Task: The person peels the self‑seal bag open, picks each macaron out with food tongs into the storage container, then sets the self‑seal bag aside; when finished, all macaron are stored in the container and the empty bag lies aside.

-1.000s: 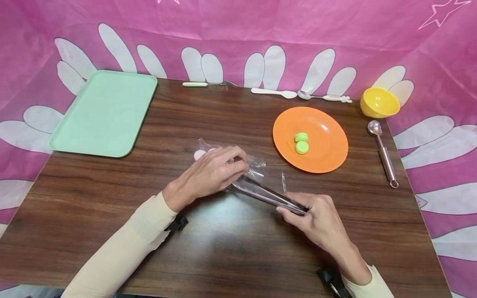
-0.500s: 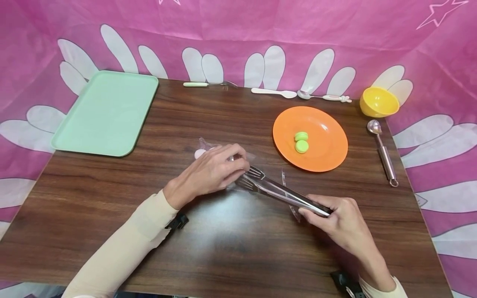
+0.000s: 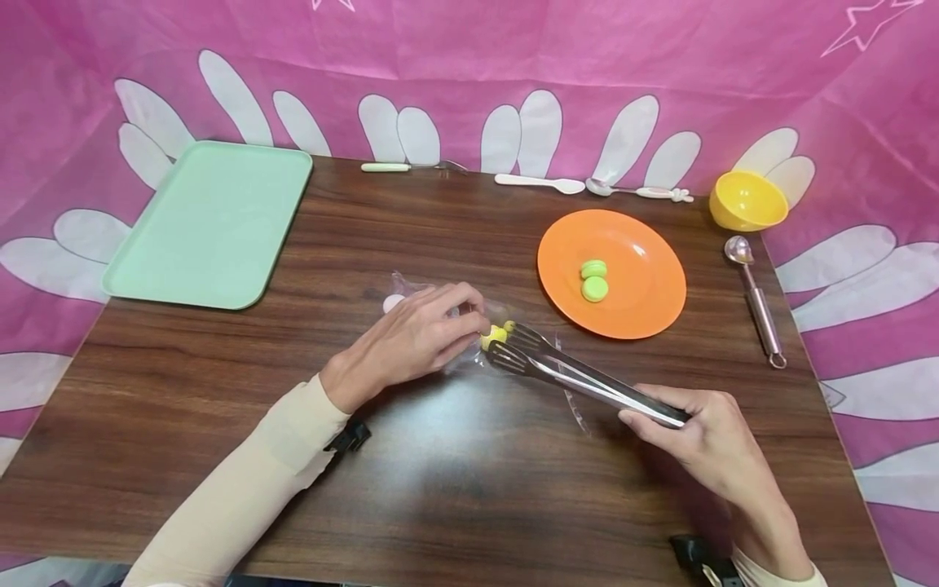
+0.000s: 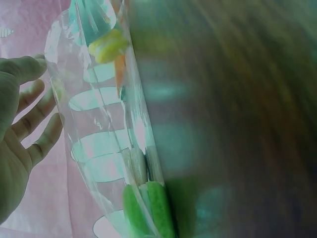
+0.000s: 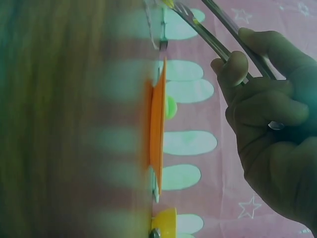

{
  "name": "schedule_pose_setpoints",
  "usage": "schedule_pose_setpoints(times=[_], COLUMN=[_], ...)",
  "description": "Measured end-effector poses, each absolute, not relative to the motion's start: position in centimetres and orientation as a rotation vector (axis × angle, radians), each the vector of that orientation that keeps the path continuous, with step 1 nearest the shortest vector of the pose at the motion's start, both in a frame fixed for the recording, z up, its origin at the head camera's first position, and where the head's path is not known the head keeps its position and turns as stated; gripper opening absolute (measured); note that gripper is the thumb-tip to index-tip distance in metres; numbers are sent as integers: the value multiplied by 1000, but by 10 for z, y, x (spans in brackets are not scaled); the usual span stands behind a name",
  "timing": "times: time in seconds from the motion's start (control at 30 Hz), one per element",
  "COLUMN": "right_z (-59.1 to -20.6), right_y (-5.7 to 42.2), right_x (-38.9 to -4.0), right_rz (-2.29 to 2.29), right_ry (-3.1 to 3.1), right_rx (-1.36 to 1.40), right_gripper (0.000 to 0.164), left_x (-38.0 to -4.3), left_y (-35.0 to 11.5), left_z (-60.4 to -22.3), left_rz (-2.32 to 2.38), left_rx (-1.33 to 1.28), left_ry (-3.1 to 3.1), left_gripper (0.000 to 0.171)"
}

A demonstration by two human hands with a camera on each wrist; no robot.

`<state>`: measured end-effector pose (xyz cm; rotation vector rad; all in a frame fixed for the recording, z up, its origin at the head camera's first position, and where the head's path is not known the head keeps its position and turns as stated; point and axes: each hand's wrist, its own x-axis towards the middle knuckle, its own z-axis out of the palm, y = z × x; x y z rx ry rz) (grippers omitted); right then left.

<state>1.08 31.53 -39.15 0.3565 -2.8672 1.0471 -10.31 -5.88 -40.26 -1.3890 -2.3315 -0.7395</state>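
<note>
My left hand [image 3: 411,338] pinches the upper side of a clear plastic bag [image 4: 99,119] lying on the table. Through the film in the left wrist view I see a green macaron [image 4: 153,208] and a brownish one [image 4: 136,166]. A pale round piece [image 3: 392,302] shows past my left wrist in the head view. My right hand [image 3: 715,444] grips metal tongs [image 3: 653,410] near their closed end. Their slotted tips are at a yellow macaron [image 3: 495,337], beside my left fingertips and partly covered by the tongs.
An orange plate [image 3: 645,306] with green macarons [image 3: 594,288] lies beyond the tongs. A mint tray [image 3: 213,228] is at the left. Along the back lie a fork [image 3: 385,167], a white spreader [image 3: 539,183] and a spoon [image 3: 653,193]. A yellow bowl [image 3: 748,204] and scoop [image 3: 760,314] are at right.
My right hand has drawn the tongs back to the right, and their tips and the yellow macaron have come into view. My left hand stays nearly in place.
</note>
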Motion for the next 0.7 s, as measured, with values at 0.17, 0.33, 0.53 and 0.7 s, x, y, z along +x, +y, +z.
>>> schedule_pose_setpoints(times=[0.17, 0.33, 0.53, 0.7], right_z=[-391, -393, -391, -393], right_y=[323, 318, 310, 302], right_x=[11, 9, 5, 4], right_rz=[1045, 1043, 995, 929], right_ry=[-2894, -2907, -2875, -2807], right_rx=[298, 288, 359, 402], right_gripper=[28, 28, 31, 33], left_x=[-104, -104, -105, -104], left_y=[-59, -59, -58, -58], left_z=[-403, -404, -403, -404], left_rz=[-744, -740, -722, -719], left_rx=[-1381, -1381, -1383, -1384], left_ry=[-2354, -2336, -2321, -2321], left_gripper=[8, 8, 8, 8])
